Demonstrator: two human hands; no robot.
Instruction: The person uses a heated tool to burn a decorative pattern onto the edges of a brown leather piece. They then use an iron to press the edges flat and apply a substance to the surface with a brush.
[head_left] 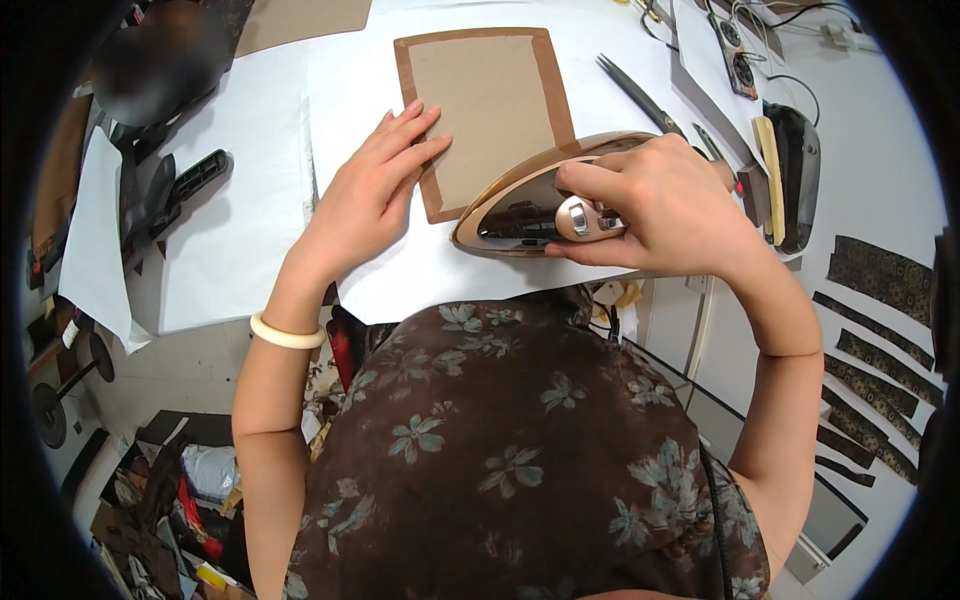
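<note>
A beige rectangular panel [485, 105] with a brown border lies flat on the white-covered table. My left hand [380, 195] rests at its left edge, fingers stretched out, with the fingertips on the beige face. A cream bangle circles that wrist. My right hand [665, 205] is wrapped round the handle of a dark-and-gold clothes iron [512, 218], whose tip points left. The iron covers the panel's near right corner. Its soleplate is hidden, so I cannot tell how firmly it touches the panel.
Black scissors [640, 97] lie right of the panel. Beyond them are a dark case [795, 180] and cables. A black handled tool [200, 175] stands at the left. Dark patterned strips [880, 270] hang at the right. A box of scraps [180, 480] sits below left.
</note>
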